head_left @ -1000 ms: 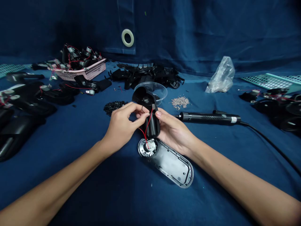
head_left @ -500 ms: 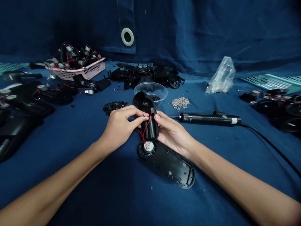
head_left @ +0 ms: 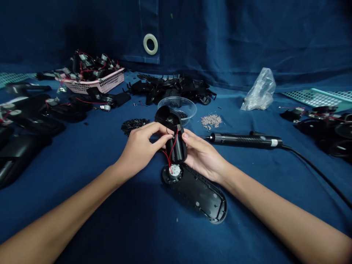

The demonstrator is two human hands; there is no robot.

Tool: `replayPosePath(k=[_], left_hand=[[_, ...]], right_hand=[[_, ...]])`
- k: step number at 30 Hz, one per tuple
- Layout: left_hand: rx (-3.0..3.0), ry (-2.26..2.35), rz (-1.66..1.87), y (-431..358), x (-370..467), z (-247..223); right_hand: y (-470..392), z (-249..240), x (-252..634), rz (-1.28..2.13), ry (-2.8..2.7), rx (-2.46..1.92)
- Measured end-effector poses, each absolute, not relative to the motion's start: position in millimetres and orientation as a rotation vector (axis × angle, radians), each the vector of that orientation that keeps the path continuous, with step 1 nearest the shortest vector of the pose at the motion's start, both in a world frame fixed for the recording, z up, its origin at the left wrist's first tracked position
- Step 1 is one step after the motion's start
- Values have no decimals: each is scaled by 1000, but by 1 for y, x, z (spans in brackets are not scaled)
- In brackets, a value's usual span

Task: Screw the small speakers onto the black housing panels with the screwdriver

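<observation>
My right hand [head_left: 202, 152] grips a hollow black plastic housing [head_left: 178, 150] by its right side, thumb on the edge. Against the housing's left edge, the thumb and forefinger of my left hand [head_left: 145, 143] are pinched together; whatever lies between their tips is too small to make out. Red wires [head_left: 172, 151] run from inside the housing down to a round silvery motor [head_left: 175, 171]. That motor sits at one end of a long black cover [head_left: 202, 194], which hangs below the housing at a slant.
Behind the housing stands a clear bowl [head_left: 189, 106] with small black parts. Silver screws [head_left: 211, 121] and black pieces [head_left: 134, 125] lie in piles. An electric screwdriver [head_left: 244, 140] rests at right. Farther off are a pink basket [head_left: 110, 82], black shells [head_left: 170, 88] and a plastic bag [head_left: 260, 90].
The view has shifted slightly. The lower end of the long cover has swung a little downward. Both hands keep nearly the same hold on the housing.
</observation>
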State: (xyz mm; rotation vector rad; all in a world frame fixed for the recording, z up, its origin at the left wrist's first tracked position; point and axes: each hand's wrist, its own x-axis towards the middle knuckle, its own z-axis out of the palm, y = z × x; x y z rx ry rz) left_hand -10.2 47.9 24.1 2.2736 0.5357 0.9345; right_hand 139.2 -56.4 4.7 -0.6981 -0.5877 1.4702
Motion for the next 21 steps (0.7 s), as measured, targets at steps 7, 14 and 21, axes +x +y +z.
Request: replayPosePath(k=[7, 14, 21], left_hand=[[2412, 407, 1048, 47, -10, 21], [2382, 349, 1117, 45, -9, 20], [2425, 301, 1187, 39, -11, 18]], right_hand=[[-57, 6, 137, 1459, -539, -711], [-60, 10, 136, 1446, -554, -738], [-61, 7, 138, 1426, -563, -724]])
